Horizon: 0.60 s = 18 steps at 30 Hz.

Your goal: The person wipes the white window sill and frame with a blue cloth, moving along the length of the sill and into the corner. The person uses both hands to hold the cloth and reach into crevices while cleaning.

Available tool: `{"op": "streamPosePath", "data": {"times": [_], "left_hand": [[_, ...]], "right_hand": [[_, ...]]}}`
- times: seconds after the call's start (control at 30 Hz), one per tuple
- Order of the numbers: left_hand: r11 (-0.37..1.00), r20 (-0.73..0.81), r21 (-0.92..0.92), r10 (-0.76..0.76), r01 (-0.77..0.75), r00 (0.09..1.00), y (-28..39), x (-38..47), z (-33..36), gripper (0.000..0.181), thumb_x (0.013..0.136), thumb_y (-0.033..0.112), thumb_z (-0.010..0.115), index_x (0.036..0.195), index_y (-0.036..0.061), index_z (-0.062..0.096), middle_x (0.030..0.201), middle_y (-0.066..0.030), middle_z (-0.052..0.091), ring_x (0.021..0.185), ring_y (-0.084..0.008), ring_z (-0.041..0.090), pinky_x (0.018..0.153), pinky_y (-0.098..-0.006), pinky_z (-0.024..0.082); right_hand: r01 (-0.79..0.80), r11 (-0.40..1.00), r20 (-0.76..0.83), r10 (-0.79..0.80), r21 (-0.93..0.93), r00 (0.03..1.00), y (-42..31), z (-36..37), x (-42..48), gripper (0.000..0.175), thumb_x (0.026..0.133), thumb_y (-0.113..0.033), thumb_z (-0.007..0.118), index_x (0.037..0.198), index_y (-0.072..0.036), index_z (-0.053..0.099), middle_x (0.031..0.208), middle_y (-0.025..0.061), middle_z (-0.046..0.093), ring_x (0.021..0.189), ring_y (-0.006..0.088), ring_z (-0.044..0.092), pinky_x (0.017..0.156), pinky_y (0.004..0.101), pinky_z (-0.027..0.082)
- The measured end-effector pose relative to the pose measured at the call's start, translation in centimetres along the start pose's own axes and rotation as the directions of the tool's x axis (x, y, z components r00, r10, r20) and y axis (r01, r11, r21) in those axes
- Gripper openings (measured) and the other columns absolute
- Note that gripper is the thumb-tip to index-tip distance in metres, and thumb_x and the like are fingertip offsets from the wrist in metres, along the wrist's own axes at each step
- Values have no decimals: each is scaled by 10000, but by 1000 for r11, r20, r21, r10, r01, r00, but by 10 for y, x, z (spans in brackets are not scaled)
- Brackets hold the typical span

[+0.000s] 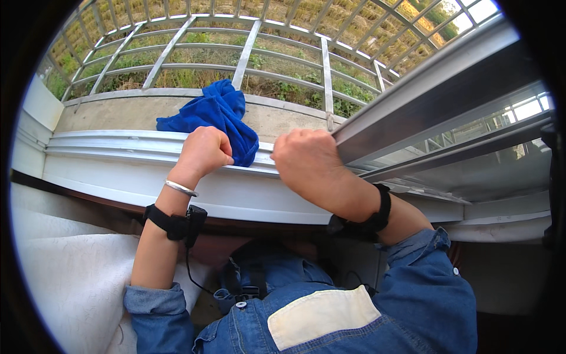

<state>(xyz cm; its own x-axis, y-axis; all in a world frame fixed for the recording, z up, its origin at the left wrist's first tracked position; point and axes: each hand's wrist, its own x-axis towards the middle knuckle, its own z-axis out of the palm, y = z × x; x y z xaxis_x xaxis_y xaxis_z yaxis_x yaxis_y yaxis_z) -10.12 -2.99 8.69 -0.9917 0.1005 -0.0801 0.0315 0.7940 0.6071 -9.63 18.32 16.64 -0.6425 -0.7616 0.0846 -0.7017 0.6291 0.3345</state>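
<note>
My left hand (204, 148) is over the white window track (110, 144), its fingers curled and its thumb pointing right. It overlaps the near edge of a blue cloth (221, 113), which lies bunched across the track and the concrete ledge outside. The hand hides whether its fingers grip the cloth. Just right of the cloth, my right hand (309, 161) is bent into a fist above the track. Its knuckles come close to the end of the sliding window sash (424, 101). What its fingers hold or touch is hidden.
Metal security bars (247, 53) rise beyond the concrete ledge (106, 113), with grass and a field behind them. The glass panes (477, 172) stand to the right. White fabric (75, 274) hangs at lower left. Black straps with small devices circle both wrists; a cable runs from the left one.
</note>
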Motion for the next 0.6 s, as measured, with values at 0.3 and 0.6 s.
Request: {"op": "streamPosePath", "data": {"times": [0.3,0.6], "left_hand": [[1000,2,-20,1,-1,1000,-2,1,-2,74,583,93,762,627,94,702,685,-85,672,694,-255,652,644,-357,521],[970,-150,18,243,-244,958,-4,-7,3,111,555,70,771,618,48,682,629,-90,599,631,-269,597,580,-364,467]], "right_hand": [[-97,994,-120,103,55,987,36,-7,-36,263,763,-281,710,870,-56,626,731,82,567,725,248,597,599,353,463],[226,868,-402,-34,442,915,23,21,-53,129,735,-76,651,853,-25,645,788,81,604,719,231,615,604,333,496]]}}
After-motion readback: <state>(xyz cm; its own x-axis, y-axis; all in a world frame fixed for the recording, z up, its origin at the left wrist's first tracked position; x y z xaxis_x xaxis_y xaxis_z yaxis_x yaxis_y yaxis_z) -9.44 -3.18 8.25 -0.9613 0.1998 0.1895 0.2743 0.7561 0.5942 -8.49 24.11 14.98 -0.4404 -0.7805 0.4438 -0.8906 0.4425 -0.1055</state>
